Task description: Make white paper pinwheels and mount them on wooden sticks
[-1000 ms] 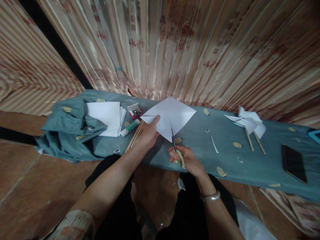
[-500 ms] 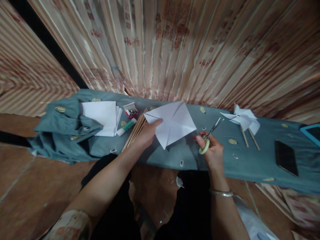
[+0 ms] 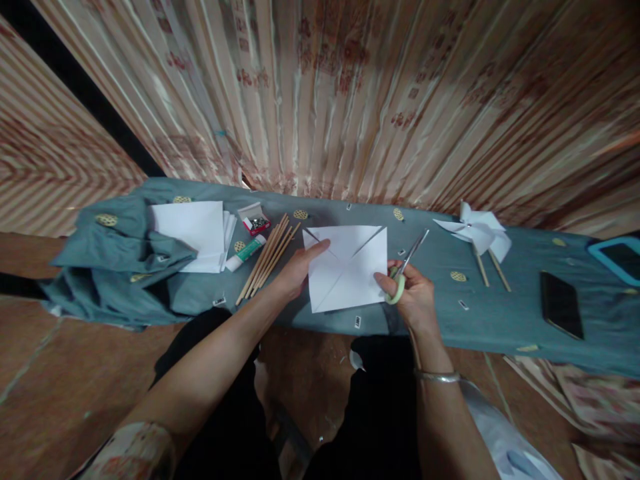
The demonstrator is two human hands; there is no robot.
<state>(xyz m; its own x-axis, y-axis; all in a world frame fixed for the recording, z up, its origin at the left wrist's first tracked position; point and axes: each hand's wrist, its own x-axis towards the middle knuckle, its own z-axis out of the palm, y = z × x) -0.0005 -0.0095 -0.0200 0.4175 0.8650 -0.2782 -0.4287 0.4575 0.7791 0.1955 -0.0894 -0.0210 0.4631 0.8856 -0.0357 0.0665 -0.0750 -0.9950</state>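
A square sheet of white paper [image 3: 345, 277] with diagonal lines, slit at its two far corners, is held above the cloth. My left hand [image 3: 300, 268] grips its left edge, thumb on top and fingers underneath. On the other side, my right hand [image 3: 411, 293] carries a pair of scissors [image 3: 395, 288] with pale green handles, blades pointing away from me. The thumb of that hand also lies on the paper's right edge. Just left of my left hand lies a bundle of thin wooden sticks [image 3: 267, 259].
A green cloth [image 3: 430, 313] covers the narrow table. To the left are stacked white paper [image 3: 193, 233], a glue stick [image 3: 246, 253] and a small box of pins [image 3: 254, 219]. Paper pinwheels [image 3: 477, 230] on sticks, a black phone [image 3: 561, 303] and a blue-edged device [image 3: 617, 257] lie right. A curtain [image 3: 320, 100] hangs behind.
The paper has turned from a diamond to a squared position and come lower. My right hand, still with the scissors, has moved left and now touches the paper's right edge.
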